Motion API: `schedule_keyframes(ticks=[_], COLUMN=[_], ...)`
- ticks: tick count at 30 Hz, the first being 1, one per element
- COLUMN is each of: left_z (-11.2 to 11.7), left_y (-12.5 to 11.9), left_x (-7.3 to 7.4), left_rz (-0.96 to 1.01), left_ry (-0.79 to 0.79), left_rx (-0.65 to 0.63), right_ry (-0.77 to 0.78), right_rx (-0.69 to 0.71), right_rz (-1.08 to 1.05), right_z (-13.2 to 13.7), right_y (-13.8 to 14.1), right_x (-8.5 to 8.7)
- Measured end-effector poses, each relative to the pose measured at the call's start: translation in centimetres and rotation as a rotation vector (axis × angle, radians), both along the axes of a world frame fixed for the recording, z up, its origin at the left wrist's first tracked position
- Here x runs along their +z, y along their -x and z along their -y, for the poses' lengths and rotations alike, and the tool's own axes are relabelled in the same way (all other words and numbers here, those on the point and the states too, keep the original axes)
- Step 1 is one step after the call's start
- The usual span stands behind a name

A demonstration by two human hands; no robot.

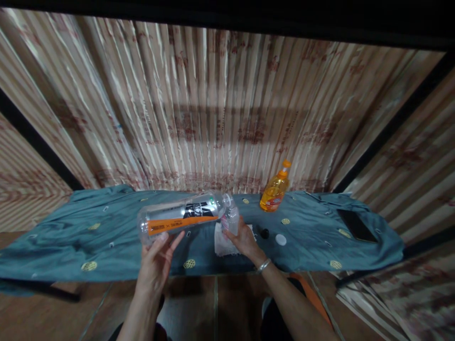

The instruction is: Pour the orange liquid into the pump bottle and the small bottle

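Observation:
My left hand (158, 255) supports a large clear plastic bottle (181, 215) with a silver and orange label from below, near its base. The bottle lies almost level, its neck pointing right. In my right hand (243, 239) is a smaller clear plastic bottle (231, 218), its fingers wrapped round the side. The two bottle mouths meet or overlap; whether they touch I cannot tell. Beneath the small bottle a white cloth (225, 244) lies on the table. A black cap (265, 233) and a white cap (280, 239) lie right of my right hand.
An orange dish soap bottle (273, 192) with a pump top stands toward the back. A dark phone (356, 226) lies at the right. The teal patterned tablecloth (117, 237) covers the narrow table. Patterned curtains (220, 118) hang behind, with black frame bars at both sides.

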State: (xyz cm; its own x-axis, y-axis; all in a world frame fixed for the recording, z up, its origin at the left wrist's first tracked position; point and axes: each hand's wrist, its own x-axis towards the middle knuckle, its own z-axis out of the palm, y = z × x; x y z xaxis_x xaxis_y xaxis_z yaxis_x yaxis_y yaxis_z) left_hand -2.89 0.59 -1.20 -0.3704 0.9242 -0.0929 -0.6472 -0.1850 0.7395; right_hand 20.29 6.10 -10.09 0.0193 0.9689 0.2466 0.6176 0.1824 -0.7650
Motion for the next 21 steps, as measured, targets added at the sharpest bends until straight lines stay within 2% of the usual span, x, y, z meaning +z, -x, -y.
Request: schedule_keyframes(ticks=[12,21], left_z=[-0.62,-0.81], left_y=[-0.40,-0.30], left_x=[0.07,-0.46], left_rz=[0.045,0.059], left_ry=[0.060,0.102], left_rx=[0.041,0.020], right_ry=[0.004,-0.014], right_rx=[-0.013,-0.020], right_rz=[-0.017,-0.012], right_z=[0.33,0.25], right_y=[-0.01,-0.05], right_x=[0.31,-0.02])
